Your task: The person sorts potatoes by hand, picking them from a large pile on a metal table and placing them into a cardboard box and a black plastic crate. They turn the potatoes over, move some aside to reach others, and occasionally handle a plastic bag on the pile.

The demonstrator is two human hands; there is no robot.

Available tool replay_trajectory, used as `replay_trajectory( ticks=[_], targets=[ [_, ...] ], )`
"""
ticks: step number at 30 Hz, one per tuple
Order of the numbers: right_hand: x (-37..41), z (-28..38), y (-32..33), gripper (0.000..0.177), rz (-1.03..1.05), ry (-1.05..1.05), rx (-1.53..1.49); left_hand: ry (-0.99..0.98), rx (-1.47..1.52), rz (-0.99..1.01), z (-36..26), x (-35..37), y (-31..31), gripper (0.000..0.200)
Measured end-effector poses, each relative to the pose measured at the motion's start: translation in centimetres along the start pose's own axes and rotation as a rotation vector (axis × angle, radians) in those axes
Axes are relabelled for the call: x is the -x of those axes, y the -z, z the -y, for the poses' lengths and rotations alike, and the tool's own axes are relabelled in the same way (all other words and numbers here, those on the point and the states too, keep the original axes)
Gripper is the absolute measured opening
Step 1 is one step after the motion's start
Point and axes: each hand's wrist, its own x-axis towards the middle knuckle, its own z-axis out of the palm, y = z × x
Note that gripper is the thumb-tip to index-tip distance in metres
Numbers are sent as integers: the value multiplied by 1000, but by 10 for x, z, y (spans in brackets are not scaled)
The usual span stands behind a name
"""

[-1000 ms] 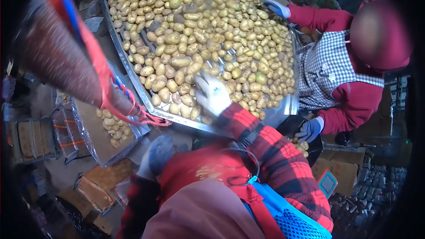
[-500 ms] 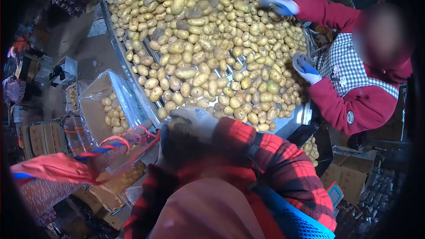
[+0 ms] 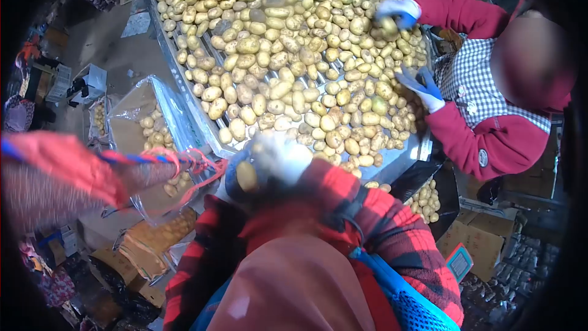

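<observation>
My left hand (image 3: 231,175), in a blue and white glove, is at the near edge of the sorting table and closed around a potato (image 3: 247,176). Beside it, my right hand (image 3: 283,158) wears a whitish glove and is smeared by motion, so its fingers and anything in them cannot be made out. Just beyond both hands, many loose potatoes (image 3: 282,90) cover the roller table (image 3: 211,129), with metal rollers showing in the gaps.
Across the table, a co-worker in a red top (image 3: 490,129) has both gloved hands over the potatoes. A plastic-lined box (image 3: 125,107) holding potatoes stands left, near a rope-wrapped pole (image 3: 147,175). Potatoes also fill a black-lined container (image 3: 453,199) and a mesh sack (image 3: 153,242).
My hands stay near the table edge, and the potato in my left hand shows more plainly. The co-worker's far hand has shifted slightly toward their body; their near hand has spread its fingers.
</observation>
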Motion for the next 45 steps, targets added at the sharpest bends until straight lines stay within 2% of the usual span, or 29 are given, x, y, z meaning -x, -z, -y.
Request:
replay_trajectory(
  ticks=[2,3,4,5,7,9,10,12,13,15,17,19,21,22,24,25,26,28,29,32,33,34,36,37,38,40,41,44,45],
  targets=[
    [30,11,-42,53,50,110,-122,-319,-1714,476,-16,24,5,41],
    [41,23,-38,56,110,114,-177,-352,-1687,513,-24,56,-25,34],
    [53,34,-32,58,169,120,-234,-327,-1378,370,-24,78,-12,33],
    [59,24,-50,57,66,161,-165,-300,-1066,235,-23,111,9,33],
    [63,-3,-78,56,-45,153,-26,87,-412,-110,-44,172,134,35],
    [73,-3,-70,57,26,61,-114,401,-1085,-196,-69,231,125,40],
    [75,-4,-68,57,72,3,-153,384,-1068,-209,-65,257,148,40],
    [77,-2,-71,56,32,46,-97,304,-805,-609,-35,315,215,38],
    [77,-1,-74,55,58,-3,-177,286,-776,-632,-28,322,250,38],
    [72,3,-77,52,106,-3,-205,-52,-169,-534,-14,331,307,29],
    [73,18,-83,50,178,-118,-449,-839,-1657,-441,-5,298,246,28],
    [67,37,-91,54,258,-48,-521,-684,165,-414,-10,245,148,26],
    [62,74,-90,59,221,184,-350,-459,270,-54,-29,216,105,31],
    [59,94,-89,61,166,313,-220,-445,273,-33,-31,206,87,31],
    [51,114,-95,69,87,520,-184,-763,-1132,-195,-32,189,53,46],
    [35,93,-124,72,83,477,-265,-878,-1848,-263,-28,180,43,53],
    [38,99,-120,74,-16,362,-329,-884,-1848,-235,-21,174,35,53],
    [47,101,-99,72,103,66,-927,-448,-242,156,-10,167,29,63],
    [48,88,-91,68,152,-47,-1127,-437,-241,166,-7,164,31,63],
    [75,88,-62,54,486,-191,-1940,-619,-802,27,0,155,46,66],
    [76,53,-84,56,350,266,-1459,-636,-827,48,-2,153,32,64],
    [70,33,-95,56,341,263,-1467,-625,-830,50,-4,154,14,64],
    [65,-1,-116,57,480,11,-1543,-362,-696,37,-3,156,-17,66],
    [56,-22,-147,57,218,336,-1334,-437,-682,142,2,146,-7,66],
    [64,-19,-145,57,202,331,-1341,-420,-687,147,3,143,-6,66],
    [84,6,-121,58,96,362,-853,-329,-628,98,2,138,-7,69],
    [85,15,-105,63,239,-22,-836,-312,-632,102,2,134,-3,69],
    [101,42,-73,51,206,100,-781,-254,-640,152,6,122,-1,68],
    [93,48,-79,53,262,-351,-1542,-260,-696,126,9,121,-7,67]
  ],
)
